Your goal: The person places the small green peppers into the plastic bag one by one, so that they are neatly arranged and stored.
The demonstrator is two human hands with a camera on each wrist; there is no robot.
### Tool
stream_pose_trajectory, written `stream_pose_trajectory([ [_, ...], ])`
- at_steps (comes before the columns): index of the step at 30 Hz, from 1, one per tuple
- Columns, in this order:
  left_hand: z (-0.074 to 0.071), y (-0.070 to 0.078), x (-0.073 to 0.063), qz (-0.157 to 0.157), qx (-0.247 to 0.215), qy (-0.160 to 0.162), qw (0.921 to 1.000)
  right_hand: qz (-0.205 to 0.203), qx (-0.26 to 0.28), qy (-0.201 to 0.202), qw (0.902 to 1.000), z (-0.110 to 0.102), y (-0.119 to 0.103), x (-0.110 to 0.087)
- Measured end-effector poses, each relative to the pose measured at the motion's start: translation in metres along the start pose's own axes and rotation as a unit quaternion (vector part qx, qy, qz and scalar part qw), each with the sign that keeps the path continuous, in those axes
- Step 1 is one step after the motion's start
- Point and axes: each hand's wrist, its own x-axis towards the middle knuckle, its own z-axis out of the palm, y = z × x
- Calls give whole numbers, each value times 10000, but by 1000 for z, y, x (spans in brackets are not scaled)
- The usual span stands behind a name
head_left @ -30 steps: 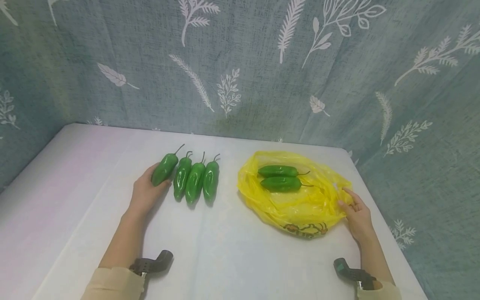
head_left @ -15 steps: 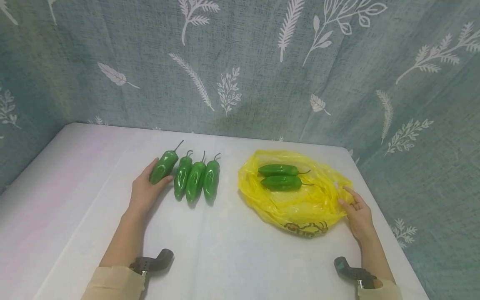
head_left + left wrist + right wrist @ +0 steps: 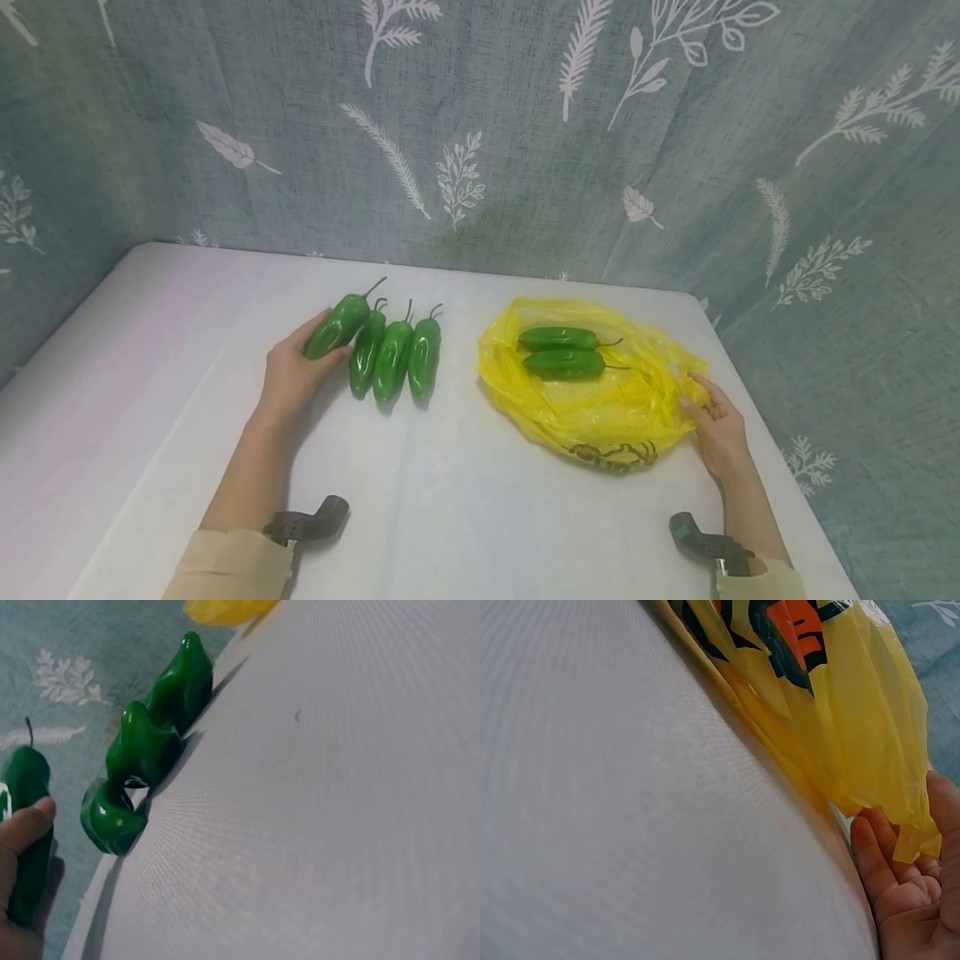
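Note:
My left hand (image 3: 295,367) grips a glossy green pepper (image 3: 339,325) between thumb and fingers, its thin stem pointing up and right. In the left wrist view this held pepper (image 3: 28,787) appears at the left edge, apart from the others. Beside it, 3 more green peppers (image 3: 390,358) lie in a row on the table, stems away from me. At the right is a yellow plastic bag (image 3: 600,425), spread wide, with two green peppers (image 3: 564,364) lying in it. My right hand (image 3: 722,429) holds the bag's right edge, thumb on one side and fingers on the other.
A white cloth covers the table (image 3: 450,517). A grey-green curtain (image 3: 495,150) with white leaf prints hangs behind it and along its sides. Each wrist carries a dark camera mount (image 3: 311,523).
My left hand has raised the pepper slightly and tilted it to the right, so it now partly overlaps the nearest pepper in the row. The right hand stays at the bag's edge.

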Motion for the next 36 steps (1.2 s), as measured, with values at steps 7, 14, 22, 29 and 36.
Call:
stream_pose_trajectory([
  [7,-3,7,2,182,-183,-319,9992,11,125,-38,9999,0,-1,1],
  [14,1,11,1,514,-269,-549,9968,-60,269,-42,9996,2,0,0],
  [22,3,16,-3,597,-76,-1126,9918,91,62,29,9999,1,-1,0],
  [29,3,35,-15,1379,342,-1537,9779,112,154,27,9998,2,-1,0],
  [36,-2,38,-29,1423,67,-2015,9691,22,392,18,9992,1,0,-1],
])
